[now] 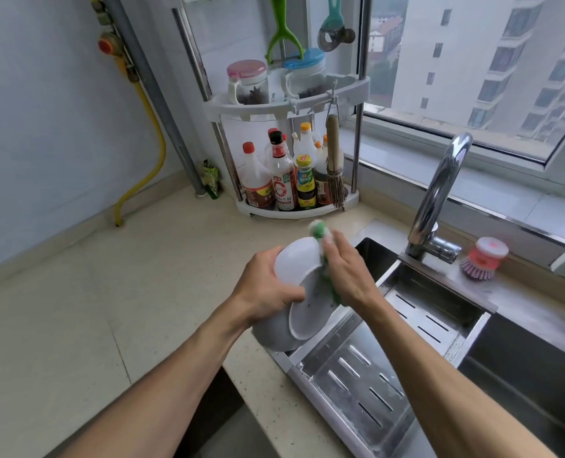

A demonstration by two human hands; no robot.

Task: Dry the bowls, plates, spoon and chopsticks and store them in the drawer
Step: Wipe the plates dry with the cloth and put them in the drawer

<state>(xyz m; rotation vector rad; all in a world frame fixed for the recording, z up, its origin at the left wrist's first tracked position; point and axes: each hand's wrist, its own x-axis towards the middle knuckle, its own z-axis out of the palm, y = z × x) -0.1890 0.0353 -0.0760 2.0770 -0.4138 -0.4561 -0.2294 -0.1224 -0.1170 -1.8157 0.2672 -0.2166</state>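
The white bowl (296,269) is held tilted above the counter edge, its opening turned to the right, toward the green cloth (321,231). The left hand (268,285) grips its rim from the left side. The right hand (344,272) presses the cloth against the rim with curled fingers. Below waits a grey bowl (271,335), beside the sink's steel drain tray (373,385)

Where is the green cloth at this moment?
In the head view, the green cloth is at centre, gripped by the right hand against the white bowl that the left hand holds, left of the faucet.
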